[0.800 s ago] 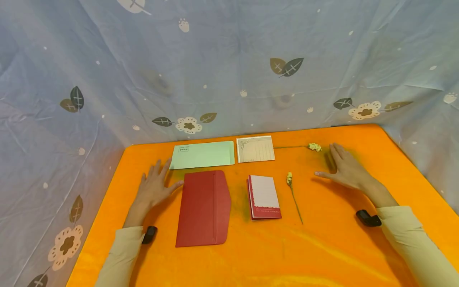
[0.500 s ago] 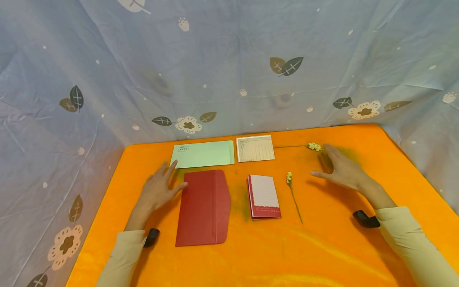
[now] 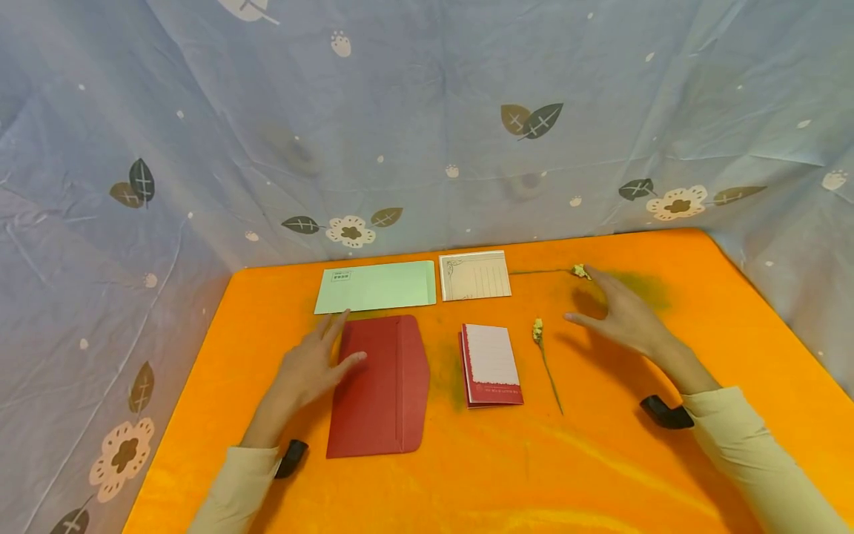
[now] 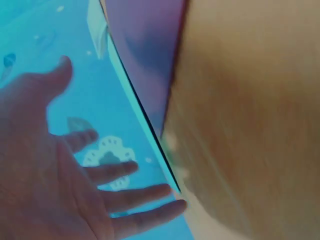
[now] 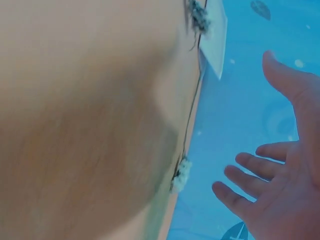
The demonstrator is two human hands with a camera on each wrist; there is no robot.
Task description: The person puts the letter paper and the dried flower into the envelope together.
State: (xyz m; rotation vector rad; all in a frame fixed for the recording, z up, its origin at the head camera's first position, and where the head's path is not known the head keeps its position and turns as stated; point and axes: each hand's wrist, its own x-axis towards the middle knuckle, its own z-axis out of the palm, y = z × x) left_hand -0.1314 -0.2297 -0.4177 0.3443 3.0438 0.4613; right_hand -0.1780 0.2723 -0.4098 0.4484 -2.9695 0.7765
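My left hand (image 3: pixel 308 377) hovers over the left edge of a red envelope (image 3: pixel 373 393), fingers spread and holding nothing. Just beyond its fingertips lies a pale green envelope (image 3: pixel 376 288). On the right, my right hand (image 3: pixel 629 315) is also spread and holds nothing. It is nearest to a dried yellow flower (image 3: pixel 580 271) at the back, partly covering the bloom in the head view; in the right wrist view that flower head (image 5: pixel 181 175) sits apart from the fingers. Between the hands are a folded red-and-white card (image 3: pixel 494 365) and a second dried flower (image 3: pixel 539 332).
A cream lined card (image 3: pixel 475 276) lies at the back beside the green envelope, by the far flower's stem. Orange cloth (image 3: pixel 467 482) covers the table. A blue patterned curtain (image 3: pixel 427 133) hangs behind and at both sides.
My left hand has moved right and nearer to me, from beside the red envelope to over its edge. My right hand has moved left to the far flower. The paper items and flowers stay put.
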